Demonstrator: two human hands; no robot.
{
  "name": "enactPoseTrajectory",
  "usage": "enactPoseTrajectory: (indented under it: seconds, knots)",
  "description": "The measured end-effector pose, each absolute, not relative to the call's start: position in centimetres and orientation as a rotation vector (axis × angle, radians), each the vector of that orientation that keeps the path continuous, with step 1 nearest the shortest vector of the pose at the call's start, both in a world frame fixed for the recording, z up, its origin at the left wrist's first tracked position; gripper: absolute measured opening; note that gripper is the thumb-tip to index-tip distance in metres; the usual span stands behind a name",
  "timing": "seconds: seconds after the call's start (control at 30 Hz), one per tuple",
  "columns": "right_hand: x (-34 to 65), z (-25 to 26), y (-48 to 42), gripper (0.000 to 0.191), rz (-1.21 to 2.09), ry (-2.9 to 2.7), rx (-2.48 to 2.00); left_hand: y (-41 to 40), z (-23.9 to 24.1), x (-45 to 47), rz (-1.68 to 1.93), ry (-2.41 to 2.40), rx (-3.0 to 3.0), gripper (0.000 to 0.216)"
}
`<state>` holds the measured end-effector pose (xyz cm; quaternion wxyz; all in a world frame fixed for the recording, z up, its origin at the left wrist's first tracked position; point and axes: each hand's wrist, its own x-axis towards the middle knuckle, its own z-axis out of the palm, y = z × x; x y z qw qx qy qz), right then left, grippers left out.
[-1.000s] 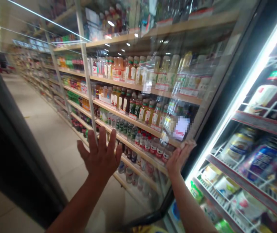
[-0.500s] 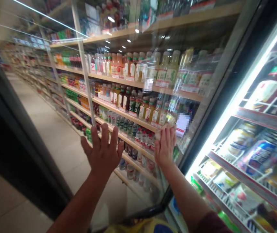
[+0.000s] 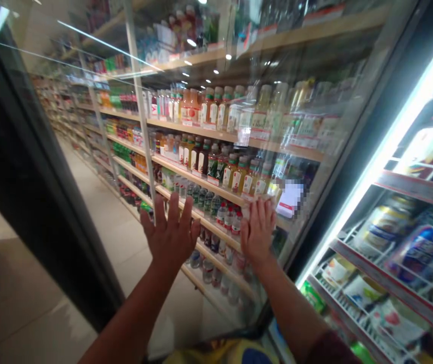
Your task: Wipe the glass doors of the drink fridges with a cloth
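A glass door (image 3: 216, 303) with a dark frame (image 3: 49, 202) stands in front of me, and bottles on shelves show through it or in its reflection. My left hand (image 3: 173, 230) is raised with its fingers spread and its palm towards the glass. It holds nothing that I can see, and whether it touches the pane I cannot tell. Flat against the glass lies my right hand (image 3: 257, 232), fingers stretched upward and close together. A pale patch shows round its fingertips; a reflection or a thin cloth under them, I cannot tell which.
On the right, a lit cooler holds bottles, cans (image 3: 381, 227) and packs on wire shelves (image 3: 413, 192). Its bright edge strip (image 3: 375, 172) runs beside the door. Beyond the door's left frame is a tiled floor (image 3: 4, 303). Yellow and blue cloth (image 3: 220, 354) shows at the bottom.
My left hand has shifted slightly right, closer to the right hand. The right hand stays in nearly the same place. The door and shelves sit a little farther right in view.
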<state>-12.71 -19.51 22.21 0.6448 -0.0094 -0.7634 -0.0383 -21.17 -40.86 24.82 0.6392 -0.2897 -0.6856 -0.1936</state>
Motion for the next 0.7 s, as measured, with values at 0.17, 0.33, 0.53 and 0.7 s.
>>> enactPoseTrajectory:
  seconds: [0.17, 0.33, 0.53, 0.7]
  knots:
    - [-13.2, 20.8, -21.4, 0.064, -0.100, -1.760, -0.030, -40.8, 24.7, -21.6, -0.420, -1.592, -0.655, 0.073]
    - [-13.1, 18.6, -22.1, 0.054, -0.185, -1.855, 0.247, -40.7, 24.9, -22.2, -0.468, -1.549, -0.687, 0.075]
    - [-12.5, 22.5, -15.6, 0.067, -0.045, -1.683, -0.178, -40.7, 25.1, -22.5, -0.420, -1.537, -0.669, 0.074]
    - [-12.2, 17.5, -15.9, 0.068, -0.040, -1.621, -0.229, -40.6, 24.8, -22.5, -0.451, -1.569, -0.652, 0.073]
